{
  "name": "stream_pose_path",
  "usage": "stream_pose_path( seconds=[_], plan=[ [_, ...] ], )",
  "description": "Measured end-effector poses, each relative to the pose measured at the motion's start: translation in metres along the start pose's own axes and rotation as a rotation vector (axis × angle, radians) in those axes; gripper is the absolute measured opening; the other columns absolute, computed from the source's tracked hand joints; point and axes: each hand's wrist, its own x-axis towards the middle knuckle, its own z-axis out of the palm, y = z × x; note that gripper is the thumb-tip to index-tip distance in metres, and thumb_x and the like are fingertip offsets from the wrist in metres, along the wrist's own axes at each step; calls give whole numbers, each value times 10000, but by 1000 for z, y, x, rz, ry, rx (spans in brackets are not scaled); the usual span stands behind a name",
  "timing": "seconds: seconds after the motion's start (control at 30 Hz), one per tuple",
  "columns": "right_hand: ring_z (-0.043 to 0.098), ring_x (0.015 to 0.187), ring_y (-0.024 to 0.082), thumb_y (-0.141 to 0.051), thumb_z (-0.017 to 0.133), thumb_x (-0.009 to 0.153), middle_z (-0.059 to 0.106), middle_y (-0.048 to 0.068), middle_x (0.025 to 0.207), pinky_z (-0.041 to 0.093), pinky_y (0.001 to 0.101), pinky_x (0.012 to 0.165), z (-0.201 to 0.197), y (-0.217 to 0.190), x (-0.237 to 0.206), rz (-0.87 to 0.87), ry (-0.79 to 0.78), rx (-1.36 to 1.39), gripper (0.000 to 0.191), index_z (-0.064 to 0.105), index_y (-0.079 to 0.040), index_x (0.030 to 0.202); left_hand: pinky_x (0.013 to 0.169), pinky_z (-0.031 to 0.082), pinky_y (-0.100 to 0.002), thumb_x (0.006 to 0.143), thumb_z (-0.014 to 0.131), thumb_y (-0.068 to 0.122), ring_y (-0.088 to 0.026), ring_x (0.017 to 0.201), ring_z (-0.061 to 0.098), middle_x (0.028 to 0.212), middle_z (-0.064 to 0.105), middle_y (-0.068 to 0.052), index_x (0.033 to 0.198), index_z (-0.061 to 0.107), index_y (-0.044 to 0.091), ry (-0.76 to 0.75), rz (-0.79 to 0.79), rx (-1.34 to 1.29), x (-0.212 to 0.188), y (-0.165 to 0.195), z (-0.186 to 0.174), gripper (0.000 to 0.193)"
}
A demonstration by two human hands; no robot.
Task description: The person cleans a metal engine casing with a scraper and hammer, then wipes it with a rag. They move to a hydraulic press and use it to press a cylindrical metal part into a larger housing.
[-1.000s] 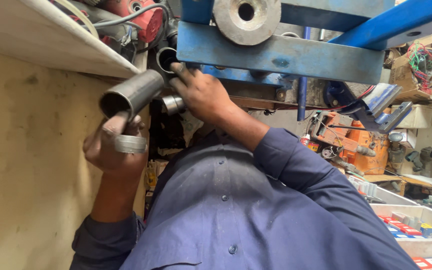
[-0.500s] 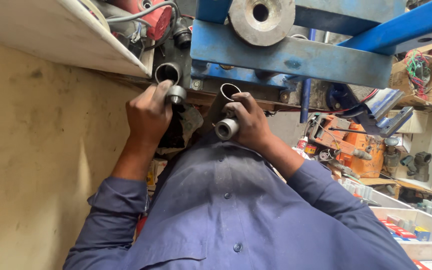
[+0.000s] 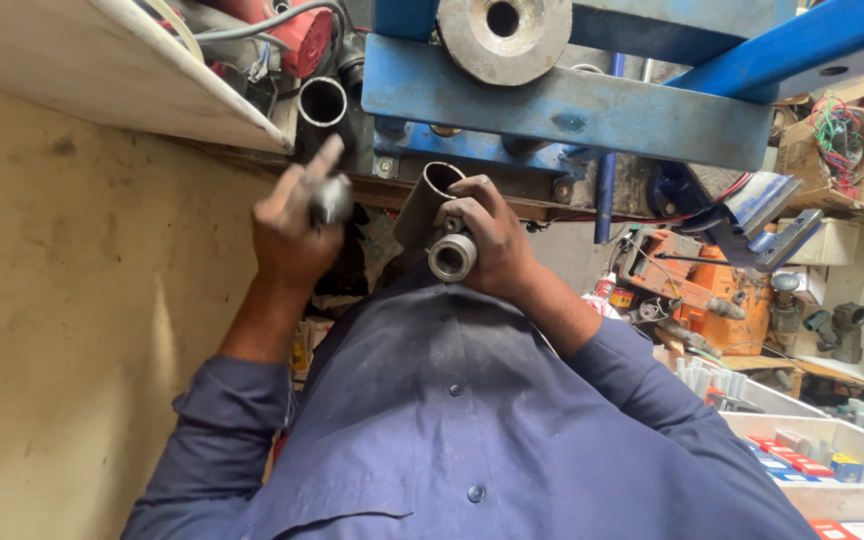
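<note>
— Whereabouts, the dark grey steel pipe (image 3: 420,205)?
— Up at chest height, just below the blue steel machine frame (image 3: 572,105). Clasped in the right hand (image 3: 497,240) together with a short silvery metal socket (image 3: 452,257); grip pressed together round both.
— And the left hand (image 3: 292,225)?
— Closed on a small grey metal fitting (image 3: 332,198), blurred; near the pipe but apart from it.
— Handling?
— Probably heavy, rigid and smooth, perhaps oily, so apt to slip. Best taken round the barrel, not by the thin rim. Socket small and round, prone to roll out of the fingers.
— In the way?
— Frame and round grey steel disc with a centre hole (image 3: 502,30) right overhead. A second open pipe end (image 3: 323,101) under the white shelf board (image 3: 102,70). Orange power tool (image 3: 697,295) and white tray of small boxes (image 3: 852,455) off to the right.
</note>
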Motion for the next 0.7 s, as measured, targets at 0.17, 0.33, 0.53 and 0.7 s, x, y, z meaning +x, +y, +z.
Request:
stream_pose_path(
  seconds=[0.17, 0.33, 0.53, 0.7],
  plan=[
    [592, 1125, 300, 24, 751, 785, 548, 112, 1171, 522, 400, 964, 9, -17, 10, 25, -17, 322, 377, 553, -57, 1096, 965, 552, -313, 976, 837, 311, -192, 1045, 686, 1159, 714, -123, 1314, 666, 31, -125, -2, -528, -29, 6, 17, 470],
    [569, 1023, 166, 55, 712, 786, 570, 67, 1248, 517, 355, 931, 20, -33, 22, 380, -47, 910, 452, 581, -36, 1209, 916, 564, -345, 826, 806, 318, -200, 1043, 678, 1161, 706, -123, 1321, 604, -45, -430, -553, -1149, -45, -15, 31, 647],
    [649, 1161, 173, 63, 663, 814, 640, 140, 1325, 548, 332, 1010, 28, -43, 35, 620, -100, 1081, 578, 591, 19, 1386, 869, 520, -365, 944, 710, 391, -231, 985, 602, 1074, 618, -133, 1219, 587, -39, -282, -686, -1897, -66, -37, 51, 524],
    [612, 1216, 135, 54, 642, 792, 627, 77, 1349, 504, 306, 1050, 42, -53, 35, 614, -107, 955, 664, 510, -13, 1439, 1025, 545, -457, 758, 729, 472, -306, 1161, 624, 1179, 623, -127, 1154, 576, 64, -87, -826, -1990, -77, -42, 56, 589]
  ],
)
